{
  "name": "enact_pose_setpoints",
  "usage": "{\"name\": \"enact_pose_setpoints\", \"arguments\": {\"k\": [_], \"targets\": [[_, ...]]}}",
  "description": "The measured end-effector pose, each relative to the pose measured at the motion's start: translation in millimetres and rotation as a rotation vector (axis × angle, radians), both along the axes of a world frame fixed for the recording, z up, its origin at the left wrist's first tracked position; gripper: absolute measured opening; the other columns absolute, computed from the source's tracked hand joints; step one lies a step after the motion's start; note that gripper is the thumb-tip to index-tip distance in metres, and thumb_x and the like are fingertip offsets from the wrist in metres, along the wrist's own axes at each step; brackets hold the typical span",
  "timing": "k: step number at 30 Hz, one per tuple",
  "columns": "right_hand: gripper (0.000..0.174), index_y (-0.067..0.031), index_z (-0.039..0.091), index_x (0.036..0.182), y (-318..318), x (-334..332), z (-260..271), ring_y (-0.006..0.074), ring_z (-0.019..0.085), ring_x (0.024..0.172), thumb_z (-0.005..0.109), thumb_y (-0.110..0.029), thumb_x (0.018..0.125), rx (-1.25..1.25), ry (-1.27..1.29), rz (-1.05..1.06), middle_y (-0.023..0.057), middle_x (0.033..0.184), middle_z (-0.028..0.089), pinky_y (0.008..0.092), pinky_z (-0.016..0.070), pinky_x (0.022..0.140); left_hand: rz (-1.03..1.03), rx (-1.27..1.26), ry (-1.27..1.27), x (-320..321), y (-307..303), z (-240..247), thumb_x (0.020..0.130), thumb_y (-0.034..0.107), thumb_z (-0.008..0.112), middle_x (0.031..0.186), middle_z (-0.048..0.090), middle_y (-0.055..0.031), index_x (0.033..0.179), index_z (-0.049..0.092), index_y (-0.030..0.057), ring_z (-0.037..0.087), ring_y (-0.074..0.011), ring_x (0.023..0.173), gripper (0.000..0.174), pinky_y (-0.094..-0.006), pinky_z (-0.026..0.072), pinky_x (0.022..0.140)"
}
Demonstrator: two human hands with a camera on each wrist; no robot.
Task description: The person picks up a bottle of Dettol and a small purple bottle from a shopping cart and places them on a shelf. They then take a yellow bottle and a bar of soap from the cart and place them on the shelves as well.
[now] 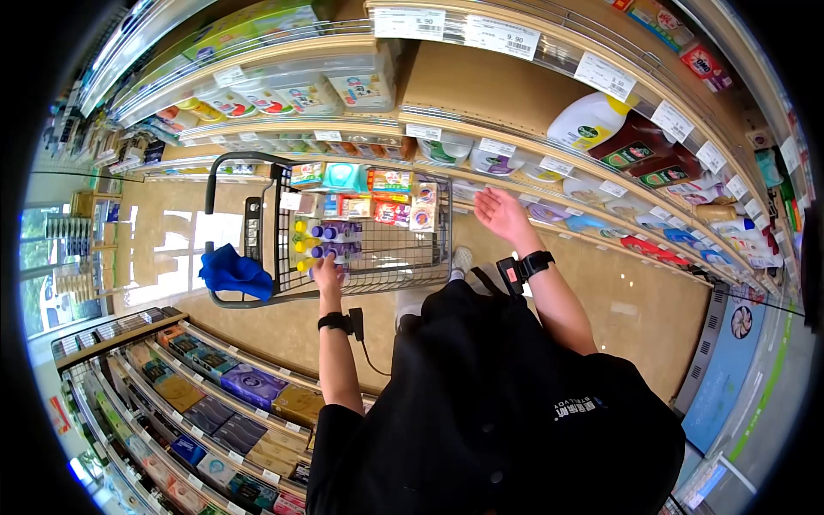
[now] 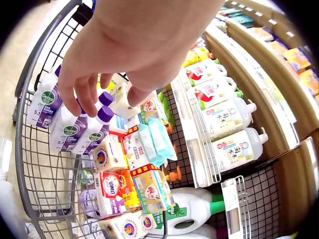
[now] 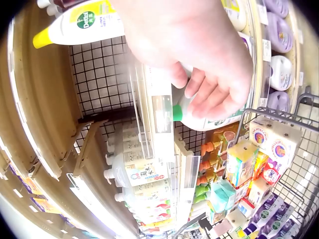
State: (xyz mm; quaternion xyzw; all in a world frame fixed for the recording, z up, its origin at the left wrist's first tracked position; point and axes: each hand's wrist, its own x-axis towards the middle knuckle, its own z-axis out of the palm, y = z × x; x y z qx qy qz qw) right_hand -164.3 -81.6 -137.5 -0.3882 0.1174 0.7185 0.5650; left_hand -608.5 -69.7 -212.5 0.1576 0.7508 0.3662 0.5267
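In the head view my left hand is over the shopping cart, at a group of purple-capped Dettol bottles. The left wrist view shows its fingers bent down in front of the caps of the white-and-purple Dettol bottles, with the thumb apart from the fingers. One bottle's cap is mostly hidden behind them. Yellow-capped bottles lie beside this group. My right hand is raised between cart and shelf, its fingers relaxed and holding nothing. In the right wrist view it overlaps a green-capped white bottle on the shelf.
Boxed soaps, an OMO pack and a turquoise packet fill the cart's shelf side. A blue cloth hangs by its handle. Shelving with detergent bottles stands ahead; boxed goods line the shelf behind.
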Motion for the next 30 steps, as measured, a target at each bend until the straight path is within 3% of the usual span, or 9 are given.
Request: {"name": "enact_pose_setpoints", "arguments": {"k": [5, 9, 12, 16, 23, 26, 30], "targets": [[0.016, -0.0049, 0.057, 0.096, -3, -1, -1, 0.0234, 0.062, 0.091, 0.055, -0.018, 0.089, -0.088, -0.052, -0.018, 0.0122, 0.100, 0.064, 0.0398, 0.0492, 0.086, -0.023, -0.121, 0.042, -1, 23, -28, 0.076, 0.027, 0.068, 0.099, 0.055, -0.0082, 0.132, 0.036, 0.0113, 0.053, -0.0187, 0.070, 0.067, -0.0324, 0.0430, 0.054], [0.017, -0.0048, 0.057, 0.097, -12, -8, -13, 0.0236, 0.061, 0.091, 0.056, -0.020, 0.089, -0.129, -0.064, -0.009, 0.0119, 0.101, 0.064, 0.0394, 0.0491, 0.087, -0.076, -0.169, 0.105, 3, 29, -40, 0.077, 0.023, 0.068, 0.102, 0.056, -0.0106, 0.132, 0.037, 0.0115, 0.052, -0.0194, 0.067, 0.064, -0.0329, 0.0416, 0.049], [0.017, -0.0049, 0.058, 0.097, -20, -17, -15, 0.0235, 0.061, 0.091, 0.056, -0.020, 0.088, -0.135, -0.058, -0.013, 0.0114, 0.101, 0.064, 0.0394, 0.0490, 0.087, -0.095, -0.050, 0.112, -4, 28, -62, 0.076, 0.019, 0.069, 0.105, 0.057, -0.0120, 0.131, 0.038, 0.0100, 0.055, -0.0214, 0.071, 0.064, -0.0339, 0.0433, 0.048], [0.017, -0.0052, 0.058, 0.097, -29, -32, -22, 0.0236, 0.060, 0.090, 0.055, -0.020, 0.089, -0.176, -0.061, -0.032, 0.0109, 0.100, 0.063, 0.0392, 0.0490, 0.086, -0.110, -0.092, 0.129, -13, 28, -72, 0.076, 0.015, 0.069, 0.108, 0.056, -0.0143, 0.132, 0.038, 0.0093, 0.057, -0.0232, 0.076, 0.064, -0.0336, 0.0456, 0.049], [0.018, -0.0057, 0.057, 0.098, -43, -56, -30, 0.0233, 0.060, 0.090, 0.054, -0.021, 0.089, -0.245, -0.083, -0.044, 0.0106, 0.100, 0.063, 0.0394, 0.0491, 0.085, -0.248, 0.093, 0.087, -34, 18, -82, 0.079, 0.016, 0.069, 0.076, 0.058, -0.0078, 0.120, 0.048, -0.0030, 0.054, -0.0141, 0.053, 0.050, -0.0264, 0.0449, 0.048], [0.017, -0.0060, 0.057, 0.097, -45, -61, -30, 0.0231, 0.060, 0.090, 0.054, -0.021, 0.089, -0.238, -0.084, -0.041, 0.0102, 0.100, 0.063, 0.0394, 0.0491, 0.085, -0.333, 0.165, 0.207, -48, 16, -102, 0.079, 0.017, 0.070, 0.074, 0.058, -0.0064, 0.113, 0.053, -0.0038, 0.054, -0.0130, 0.053, 0.043, -0.0270, 0.0447, 0.048], [0.016, -0.0061, 0.056, 0.096, -40, -67, -25, 0.0231, 0.060, 0.090, 0.055, -0.020, 0.089, -0.208, -0.078, -0.039, 0.0102, 0.099, 0.064, 0.0390, 0.0488, 0.085, -0.448, 0.213, 0.345, -42, 10, -79, 0.078, 0.018, 0.071, 0.071, 0.059, -0.0071, 0.108, 0.057, -0.0040, 0.055, -0.0141, 0.054, 0.040, -0.0284, 0.0453, 0.050]]}}
